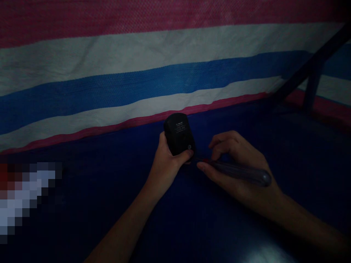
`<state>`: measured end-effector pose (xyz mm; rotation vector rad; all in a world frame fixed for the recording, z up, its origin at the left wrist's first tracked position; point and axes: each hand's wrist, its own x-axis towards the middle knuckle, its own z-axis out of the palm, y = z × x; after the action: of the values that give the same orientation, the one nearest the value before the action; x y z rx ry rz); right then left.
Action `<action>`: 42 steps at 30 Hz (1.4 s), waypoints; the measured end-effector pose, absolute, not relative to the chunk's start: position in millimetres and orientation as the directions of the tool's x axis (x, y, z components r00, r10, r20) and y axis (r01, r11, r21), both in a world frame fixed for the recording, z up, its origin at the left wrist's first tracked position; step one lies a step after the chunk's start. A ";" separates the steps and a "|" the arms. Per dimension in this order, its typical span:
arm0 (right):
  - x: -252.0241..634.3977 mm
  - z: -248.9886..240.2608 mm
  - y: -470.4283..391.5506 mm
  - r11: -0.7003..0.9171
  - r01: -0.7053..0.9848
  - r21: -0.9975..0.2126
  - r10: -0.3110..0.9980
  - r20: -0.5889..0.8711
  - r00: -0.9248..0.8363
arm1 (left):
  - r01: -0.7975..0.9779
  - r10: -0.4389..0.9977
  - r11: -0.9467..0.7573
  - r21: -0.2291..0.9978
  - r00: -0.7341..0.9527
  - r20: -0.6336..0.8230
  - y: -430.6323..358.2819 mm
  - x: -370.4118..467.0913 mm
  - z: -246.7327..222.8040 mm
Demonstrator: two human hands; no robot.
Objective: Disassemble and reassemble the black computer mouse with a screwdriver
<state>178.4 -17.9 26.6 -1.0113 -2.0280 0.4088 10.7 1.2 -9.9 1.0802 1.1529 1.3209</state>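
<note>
"2 held items: how gripped?"

"L hand (170,157) wraps black device (177,133) over blue surface (219,122); R hand (244,160) pinches dark tool (238,173) w/ fingers part-curled, just beside; tip v. dim. Keep device steady, L thumb (185,156) clear."

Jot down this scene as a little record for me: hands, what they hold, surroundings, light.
Left hand: grips a black device, printed side facing the camera
Right hand: holds a dark-handled tool
Tool tip: too dark to make out
Surface: dark blue
Behind: a sheet striped pink, white and blue
Right side: a dark slanting bar
Light: dim
</note>
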 end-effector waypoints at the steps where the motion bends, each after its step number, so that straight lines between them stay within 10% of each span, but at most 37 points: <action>1: 178.5 27.5 -17.8 0.612 0.484 -0.625 0.791 0.493 -0.363 | -0.139 0.998 -0.014 0.990 -0.061 0.006 1.5 10.5 -10.7; 11: 180.4 37.7 -13.6 0.379 0.245 -0.892 0.854 0.235 -0.464 | -0.154 0.998 -0.004 0.988 -0.069 -0.007 2.6 11.7 -10.0; 21: 176.2 32.1 -14.2 0.567 0.470 -0.677 0.824 0.479 -0.303 | -0.141 0.998 -0.004 0.990 -0.068 -0.006 2.3 11.6 -9.6; 33: 180.0 37.3 -13.5 0.410 0.260 -0.874 0.859 0.276 -0.431 | -0.171 0.998 -0.014 0.985 -0.070 0.002 2.2 11.7 -11.2; 42: 179.3 31.9 -16.5 0.690 0.566 -0.451 0.709 0.577 -0.405 | -0.140 0.997 -0.011 0.990 -0.076 0.000 1.3 12.0 -9.9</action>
<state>179.3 -16.5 31.9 -0.9732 -2.1188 0.2348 12.0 1.3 -9.9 1.0710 1.1560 1.3320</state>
